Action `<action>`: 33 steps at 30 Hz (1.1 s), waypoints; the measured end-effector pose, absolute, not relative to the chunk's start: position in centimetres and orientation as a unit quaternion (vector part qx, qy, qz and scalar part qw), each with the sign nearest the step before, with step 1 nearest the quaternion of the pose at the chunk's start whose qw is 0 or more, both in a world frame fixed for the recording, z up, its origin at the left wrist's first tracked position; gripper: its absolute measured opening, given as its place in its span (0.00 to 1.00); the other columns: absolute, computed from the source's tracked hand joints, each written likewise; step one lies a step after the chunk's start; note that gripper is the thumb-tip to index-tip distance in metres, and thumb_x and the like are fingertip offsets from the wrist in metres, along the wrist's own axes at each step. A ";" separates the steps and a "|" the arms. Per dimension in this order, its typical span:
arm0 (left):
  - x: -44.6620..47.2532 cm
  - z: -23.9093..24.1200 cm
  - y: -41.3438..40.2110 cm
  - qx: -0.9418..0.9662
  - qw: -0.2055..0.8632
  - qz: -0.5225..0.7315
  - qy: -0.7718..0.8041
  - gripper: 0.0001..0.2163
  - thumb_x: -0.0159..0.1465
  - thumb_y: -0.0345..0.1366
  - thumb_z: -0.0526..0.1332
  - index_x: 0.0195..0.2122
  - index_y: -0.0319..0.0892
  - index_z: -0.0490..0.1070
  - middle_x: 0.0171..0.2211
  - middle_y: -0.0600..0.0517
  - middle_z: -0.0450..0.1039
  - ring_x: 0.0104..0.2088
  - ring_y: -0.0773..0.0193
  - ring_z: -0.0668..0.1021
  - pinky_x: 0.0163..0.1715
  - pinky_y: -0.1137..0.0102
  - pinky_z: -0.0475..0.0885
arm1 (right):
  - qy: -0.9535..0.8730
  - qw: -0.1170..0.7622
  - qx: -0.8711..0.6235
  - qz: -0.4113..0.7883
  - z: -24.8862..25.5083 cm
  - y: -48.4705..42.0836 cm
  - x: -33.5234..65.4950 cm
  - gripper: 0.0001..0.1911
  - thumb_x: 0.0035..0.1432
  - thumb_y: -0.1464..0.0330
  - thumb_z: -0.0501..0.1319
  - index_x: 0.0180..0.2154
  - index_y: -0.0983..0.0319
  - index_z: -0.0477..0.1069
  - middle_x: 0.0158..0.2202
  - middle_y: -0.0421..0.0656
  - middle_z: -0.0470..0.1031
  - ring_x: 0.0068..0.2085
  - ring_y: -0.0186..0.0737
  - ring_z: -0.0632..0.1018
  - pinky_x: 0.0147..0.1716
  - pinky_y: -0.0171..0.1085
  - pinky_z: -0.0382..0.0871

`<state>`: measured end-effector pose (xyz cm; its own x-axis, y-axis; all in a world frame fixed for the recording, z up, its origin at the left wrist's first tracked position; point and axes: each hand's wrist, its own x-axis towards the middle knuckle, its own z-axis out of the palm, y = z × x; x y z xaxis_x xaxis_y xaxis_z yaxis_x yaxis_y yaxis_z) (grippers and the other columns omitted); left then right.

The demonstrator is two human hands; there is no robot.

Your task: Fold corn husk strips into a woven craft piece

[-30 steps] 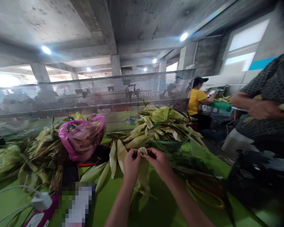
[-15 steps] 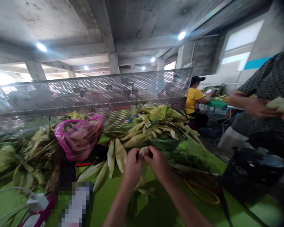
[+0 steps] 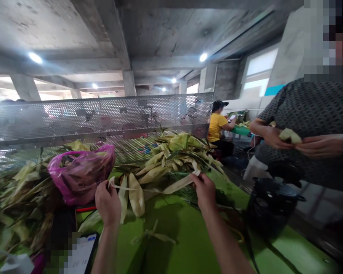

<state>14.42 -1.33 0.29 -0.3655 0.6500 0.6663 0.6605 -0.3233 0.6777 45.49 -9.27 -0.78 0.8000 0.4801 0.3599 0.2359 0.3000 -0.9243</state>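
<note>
My left hand [image 3: 108,203] is closed, pinching the end of a thin pale strip of corn husk [image 3: 127,188]. The fingers of my right hand [image 3: 205,190] grip a wider piece of corn husk [image 3: 178,185] that trails toward the left. Between the hands the two pieces come close; whether they are joined I cannot tell. Below them, a small knotted husk scrap [image 3: 154,234] lies on the green table [image 3: 185,243]. Two broad husk leaves [image 3: 136,196] rest just right of my left hand. Behind stands a heap of dried husks [image 3: 180,146].
A pink plastic bag [image 3: 80,177] and more husks [image 3: 20,205] are on the left. A phone [image 3: 81,253] lies near my left forearm. At right are a black pot-like appliance [image 3: 271,203] and a standing person [image 3: 311,110] holding husk. A perforated metal screen [image 3: 54,123] runs behind.
My hands have moved from close together to wide apart, each with a husk piece in it. The knotted scrap now shows fully on the table. The view has swung right.
</note>
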 end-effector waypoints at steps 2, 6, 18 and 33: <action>14.2 -0.7 -0.8 -0.586 0.037 -0.527 -0.614 0.11 0.67 0.36 0.50 0.42 0.38 0.70 0.39 0.42 0.74 0.43 0.52 0.74 0.44 0.61 0.68 | -0.277 0.774 -0.563 0.082 -0.4 -9.7 46.4 0.19 0.44 0.53 0.65 0.31 0.62 0.72 0.23 0.37 0.70 0.24 0.35 0.67 0.24 0.34 0.62; 14.4 -1.3 -0.6 -0.644 0.038 -0.377 -0.664 0.16 0.63 0.33 0.54 0.52 0.35 0.69 0.45 0.37 0.74 0.46 0.46 0.74 0.44 0.56 0.69 | -0.266 0.799 -0.528 0.109 0.6 -10.5 47.0 0.20 0.41 0.54 0.67 0.32 0.61 0.71 0.26 0.38 0.72 0.24 0.34 0.69 0.24 0.33 0.65; 24.5 0.3 -7.3 -0.764 -0.415 -0.383 -0.312 0.11 0.63 0.42 0.58 0.36 0.41 0.75 0.30 0.49 0.78 0.31 0.60 0.77 0.33 0.68 0.69 | -0.524 0.617 -0.533 0.245 1.4 -13.4 38.4 0.18 0.59 0.54 0.59 0.28 0.61 0.73 0.25 0.40 0.73 0.27 0.39 0.73 0.26 0.34 0.68; 23.7 -0.6 -6.8 -0.753 -0.390 -0.351 -0.396 0.11 0.60 0.42 0.57 0.24 0.43 0.66 0.18 0.57 0.65 0.23 0.66 0.68 0.24 0.72 0.55 | -0.581 0.054 -0.812 -0.018 -2.2 -21.3 48.6 0.31 0.44 0.81 0.57 0.52 0.62 0.71 0.48 0.54 0.76 0.45 0.52 0.79 0.41 0.41 0.69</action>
<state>23.69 -6.83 -0.58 0.4397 0.8707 0.2201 0.3221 -0.3816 0.8664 48.58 -21.33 -2.16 0.3235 0.9418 0.0915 0.9456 -0.3184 -0.0659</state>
